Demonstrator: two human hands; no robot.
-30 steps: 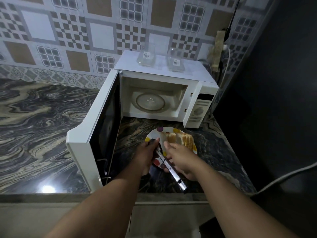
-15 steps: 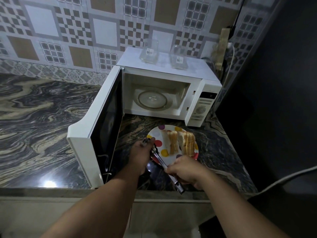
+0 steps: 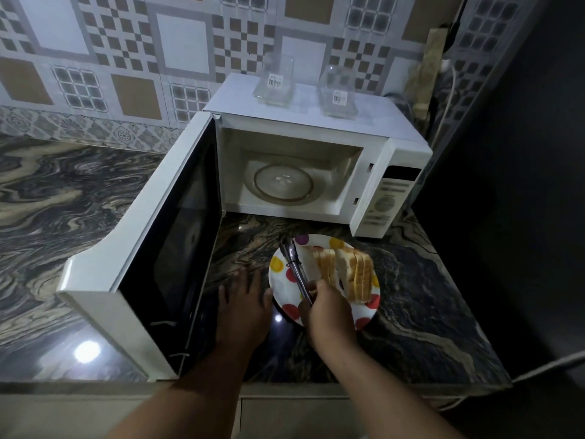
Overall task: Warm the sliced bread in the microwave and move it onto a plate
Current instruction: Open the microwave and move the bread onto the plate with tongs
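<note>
Well, the bread point(image 3: 345, 274) sits on the spotted plate point(image 3: 285, 289) before the open, empty microwave point(image 3: 304, 172); whether it has been warmed I can't tell. Her right hand point(image 3: 329, 315) grips tongs point(image 3: 296, 267), the left hand point(image 3: 242, 308) spread flat on the counter point(image 3: 427, 296)

The microwave point(image 3: 304, 128) is white, its door point(image 3: 177, 248) glass black and its turntable point(image 3: 283, 184) clear on a cream floor. In front of it the plate point(image 3: 281, 282) is white with yellow, red and purple dots, under pale bread point(image 3: 345, 272) with tan crusts and silver tongs point(image 3: 296, 267). The counter point(image 3: 63, 201) swirls black, grey and beige; behind the microwave, the tiles point(image 3: 126, 58) carry grey, white and brown squares and checks
</note>
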